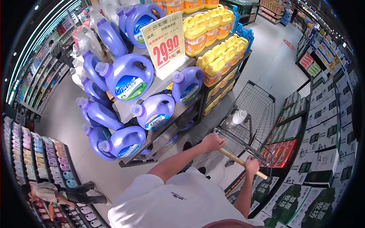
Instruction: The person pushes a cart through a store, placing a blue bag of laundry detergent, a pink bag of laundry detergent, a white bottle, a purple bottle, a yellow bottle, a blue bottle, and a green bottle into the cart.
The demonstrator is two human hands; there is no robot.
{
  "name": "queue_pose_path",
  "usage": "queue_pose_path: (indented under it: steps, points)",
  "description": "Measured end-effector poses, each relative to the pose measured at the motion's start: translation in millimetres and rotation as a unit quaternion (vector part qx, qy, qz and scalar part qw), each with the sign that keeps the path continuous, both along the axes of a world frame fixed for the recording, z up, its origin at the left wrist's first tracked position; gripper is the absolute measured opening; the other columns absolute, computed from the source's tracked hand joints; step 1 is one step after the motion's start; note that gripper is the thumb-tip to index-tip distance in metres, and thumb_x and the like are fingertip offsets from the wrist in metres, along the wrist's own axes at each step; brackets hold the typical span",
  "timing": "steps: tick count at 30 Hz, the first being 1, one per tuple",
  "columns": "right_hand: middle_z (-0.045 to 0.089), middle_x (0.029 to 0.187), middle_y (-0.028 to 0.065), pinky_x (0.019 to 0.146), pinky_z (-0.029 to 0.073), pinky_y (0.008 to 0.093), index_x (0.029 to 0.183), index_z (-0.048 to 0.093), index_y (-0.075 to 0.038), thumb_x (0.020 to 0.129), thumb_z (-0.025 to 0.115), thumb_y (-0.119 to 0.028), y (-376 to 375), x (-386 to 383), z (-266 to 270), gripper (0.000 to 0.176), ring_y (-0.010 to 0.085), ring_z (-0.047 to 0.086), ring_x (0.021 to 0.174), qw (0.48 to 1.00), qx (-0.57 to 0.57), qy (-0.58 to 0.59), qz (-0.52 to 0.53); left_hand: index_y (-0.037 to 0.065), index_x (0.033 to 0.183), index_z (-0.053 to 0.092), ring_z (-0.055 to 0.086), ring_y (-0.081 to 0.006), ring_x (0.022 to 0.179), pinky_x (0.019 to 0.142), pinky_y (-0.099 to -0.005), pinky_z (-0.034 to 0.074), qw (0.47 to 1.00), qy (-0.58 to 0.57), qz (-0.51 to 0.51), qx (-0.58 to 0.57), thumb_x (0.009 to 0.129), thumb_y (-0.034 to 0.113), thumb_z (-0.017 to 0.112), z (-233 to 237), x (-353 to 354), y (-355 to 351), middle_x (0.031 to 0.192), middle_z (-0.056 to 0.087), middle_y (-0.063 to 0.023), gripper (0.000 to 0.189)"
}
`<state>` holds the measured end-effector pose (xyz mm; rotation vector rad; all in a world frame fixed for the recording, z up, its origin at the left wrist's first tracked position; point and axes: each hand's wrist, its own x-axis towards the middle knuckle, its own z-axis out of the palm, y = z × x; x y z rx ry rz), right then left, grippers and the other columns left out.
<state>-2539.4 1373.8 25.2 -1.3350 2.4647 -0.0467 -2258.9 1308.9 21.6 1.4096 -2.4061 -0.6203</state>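
Both of my hands are on the yellowish handle (237,161) of a wire shopping cart (258,100). My left hand (213,143) is closed round the handle's left end, and my right hand (251,165) grips it near the right end. Inside the cart, close to the handle, stands a white-capped bottle (234,118); its label cannot be read. Left of the cart, a display holds several purple laundry detergent jugs (129,78), with a price sign (164,45) reading 29.90 standing among them.
Yellow jugs (216,64) fill the display's right side. Stacked cartons (317,129) and red boxes (282,152) line the cart's right. The aisle floor (266,47) runs ahead. One person (49,193) bends by the lower-left shelves; another person (59,51) stands at upper left.
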Motion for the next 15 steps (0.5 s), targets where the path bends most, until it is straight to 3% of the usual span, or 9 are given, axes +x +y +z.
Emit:
queue_pose_path:
  steps: [3, 5, 6, 7, 8, 9, 11, 12, 15]
  points:
    - [0.072, 0.086, 0.0209, 0.077, 0.053, 0.0507, 0.095, 0.076, -0.007, 0.095, 0.053, -0.039, 2.1, -1.4, -2.5, 0.039, 0.0433, 0.068, 0.085, 0.992, -0.117, 0.037, -0.005, 0.013, 0.092, 0.072, 0.068, -0.034, 0.071, 0.064, -0.045, 0.055, 0.99, 0.138, 0.033, 0.011, 0.097, 0.036, 0.058, 0.6, -5.0, -6.2, 0.078, 0.07, -0.0131, 0.027]
    - [0.073, 0.079, 0.0178, 0.062, 0.054, 0.044, 0.093, 0.074, -0.005, 0.098, 0.057, -0.036, 0.6, -13.9, -21.0, 0.036, 0.0343, 0.069, 0.066, 0.981, -0.194, 0.024, -0.008, 0.01, 0.102, 0.073, 0.072, -0.0285, 0.074, 0.067, -0.039, 0.057, 0.982, 0.177, 0.045, 0.048, 0.098, 0.03, 0.061, 24.1, -3.4, -11.3, 0.083, 0.073, -0.0134, 0.024]
    - [0.07, 0.073, 0.0127, 0.055, 0.05, 0.0374, 0.094, 0.073, -0.003, 0.1, 0.057, -0.034, 0.1, -20.3, -25.5, 0.035, 0.0248, 0.065, 0.059, 0.943, -0.289, -0.155, -0.058, 0.007, 0.102, 0.072, 0.073, -0.0247, 0.075, 0.069, -0.0359, 0.057, 0.939, 0.318, 0.076, 0.105, 0.099, 0.026, 0.06, 31.6, -1.2, -14.3, 0.083, 0.073, -0.0116, 0.023]
    - [0.068, 0.067, 0.0076, 0.049, 0.047, 0.0309, 0.094, 0.072, -0.002, 0.103, 0.058, -0.032, -2.1, -27.1, -29.5, 0.033, 0.0154, 0.06, 0.052, 0.862, -0.374, -0.328, -0.101, 0.004, 0.102, 0.072, 0.074, -0.0209, 0.077, 0.071, -0.0327, 0.057, 0.872, 0.451, 0.103, 0.159, 0.1, 0.022, 0.059, 39.6, 2.7, -19.0, 0.083, 0.074, -0.0098, 0.022]
    - [0.057, 0.062, -0.0011, 0.043, 0.036, 0.0207, 0.096, 0.069, -0.001, 0.105, 0.055, -0.028, -7.8, -26.0, -21.4, 0.032, 0.0027, 0.048, 0.05, 0.812, -0.431, -0.373, -0.124, 0.001, 0.11, 0.068, 0.073, -0.0158, 0.078, 0.074, -0.0291, 0.056, 0.879, 0.451, 0.114, 0.104, 0.099, 0.011, 0.06, 49.8, 12.5, -23.4, 0.083, 0.074, -0.0069, 0.017]
    - [0.051, 0.06, -0.0027, 0.043, 0.034, 0.0222, 0.1, 0.07, 0.001, 0.106, 0.054, -0.028, -16.0, -22.8, -15.2, 0.033, 0.0044, 0.045, 0.048, 0.81, -0.459, -0.331, -0.154, 0.001, 0.11, 0.068, 0.073, -0.0158, 0.078, 0.074, -0.0291, 0.056, 0.877, 0.456, 0.109, 0.102, 0.099, 0.011, 0.06, 56.4, 22.2, -31.6, 0.083, 0.074, -0.0069, 0.017]
    - [0.051, 0.061, -0.0031, 0.047, 0.031, 0.0217, 0.115, 0.068, 0.001, 0.106, 0.053, -0.025, -39.4, -1.3, 28.5, 0.032, 0.0018, 0.041, 0.051, 0.825, -0.477, -0.289, -0.089, 0.001, 0.116, 0.063, 0.072, -0.0177, 0.085, 0.082, -0.0301, 0.055, 0.833, 0.521, 0.175, -0.06, 0.097, 0.005, 0.061, 66.5, 44.1, -46.6, 0.091, 0.073, -0.0093, 0.02]
    - [0.052, 0.061, -0.0025, 0.047, 0.032, 0.0218, 0.114, 0.069, 0.002, 0.106, 0.054, -0.026, -56.9, 25.1, 60.2, 0.033, 0.0027, 0.042, 0.05, 0.815, -0.481, -0.315, -0.072, 0.001, 0.116, 0.063, 0.072, -0.0177, 0.085, 0.082, -0.0301, 0.055, 0.834, 0.521, 0.172, -0.06, 0.097, 0.005, 0.061, 74.6, 59.3, -56.1, 0.091, 0.073, -0.0093, 0.02]
    - [0.054, 0.061, -0.0012, 0.05, 0.035, 0.0219, 0.113, 0.069, 0.002, 0.106, 0.052, -0.024, -121.5, 91.3, 107.2, 0.032, 0.0044, 0.048, 0.054, 0.821, -0.461, -0.332, 0.049, 0.0, 0.127, 0.052, 0.059, -0.0227, 0.116, 0.102, -0.0352, 0.044, 0.806, 0.494, 0.276, -0.172, 0.094, -0.002, 0.06, 89.8, 107.7, -87.5, 0.12, 0.061, -0.0144, 0.034]
